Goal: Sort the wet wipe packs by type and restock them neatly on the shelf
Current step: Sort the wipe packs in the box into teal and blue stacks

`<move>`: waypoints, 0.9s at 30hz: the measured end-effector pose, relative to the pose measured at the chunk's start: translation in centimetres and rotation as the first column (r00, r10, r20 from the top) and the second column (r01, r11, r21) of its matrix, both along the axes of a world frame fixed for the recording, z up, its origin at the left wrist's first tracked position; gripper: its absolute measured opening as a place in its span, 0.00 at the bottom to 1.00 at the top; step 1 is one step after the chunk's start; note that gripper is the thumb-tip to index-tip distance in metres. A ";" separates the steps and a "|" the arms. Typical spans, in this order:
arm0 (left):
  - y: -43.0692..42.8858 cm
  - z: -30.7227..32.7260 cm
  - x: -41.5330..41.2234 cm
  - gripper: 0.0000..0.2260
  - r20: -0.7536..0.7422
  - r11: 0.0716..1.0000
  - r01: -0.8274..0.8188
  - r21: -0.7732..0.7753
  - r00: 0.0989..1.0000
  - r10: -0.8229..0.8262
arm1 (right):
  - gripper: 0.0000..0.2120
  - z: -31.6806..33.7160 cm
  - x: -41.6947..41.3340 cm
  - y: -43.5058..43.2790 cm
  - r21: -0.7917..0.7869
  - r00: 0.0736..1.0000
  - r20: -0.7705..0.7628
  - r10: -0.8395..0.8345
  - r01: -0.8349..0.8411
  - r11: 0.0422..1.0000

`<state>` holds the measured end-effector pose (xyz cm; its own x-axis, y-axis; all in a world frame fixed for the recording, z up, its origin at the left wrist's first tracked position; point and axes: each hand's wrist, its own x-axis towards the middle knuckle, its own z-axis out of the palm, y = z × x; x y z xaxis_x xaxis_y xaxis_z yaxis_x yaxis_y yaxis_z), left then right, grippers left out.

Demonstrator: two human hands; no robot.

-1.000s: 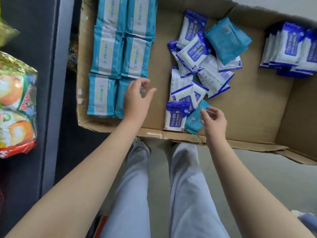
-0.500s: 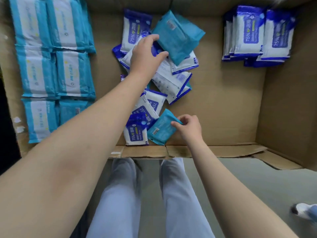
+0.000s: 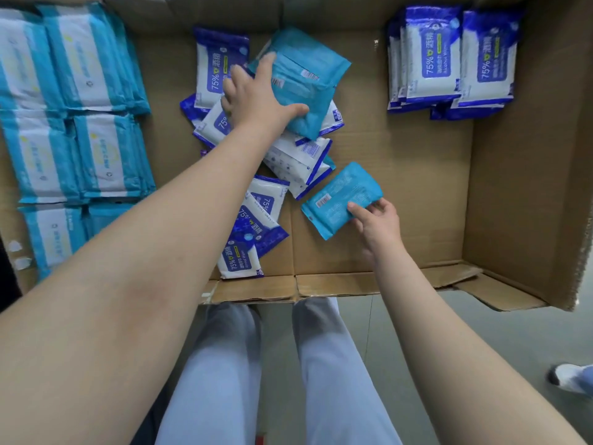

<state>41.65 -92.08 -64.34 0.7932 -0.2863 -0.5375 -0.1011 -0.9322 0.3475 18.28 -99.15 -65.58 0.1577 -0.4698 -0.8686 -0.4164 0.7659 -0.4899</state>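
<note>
Both hands work inside the box (image 3: 417, 175). The left hand (image 3: 256, 94) reaches deep, fingers and thumb clamped across the far teal pack (image 3: 308, 72) atop the loose blue packs (image 3: 256, 220). The right hand (image 3: 378, 226) pinches the near teal pack (image 3: 340, 197) by its right end, with the pack's long axis running diagonally from near-left to far-right. The teal rows (image 3: 80, 123) lie well to the left of both, closer to the left hand. The right's pack likely must cross the pile and turn to match the rows.
</note>
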 end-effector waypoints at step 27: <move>39.5 8.6 -6.1 0.08 -0.344 0.500 -0.767 -0.403 0.633 0.694 | 0.06 7.0 11.8 24.6 0.068 0.848 0.274 0.454 -0.488 0.870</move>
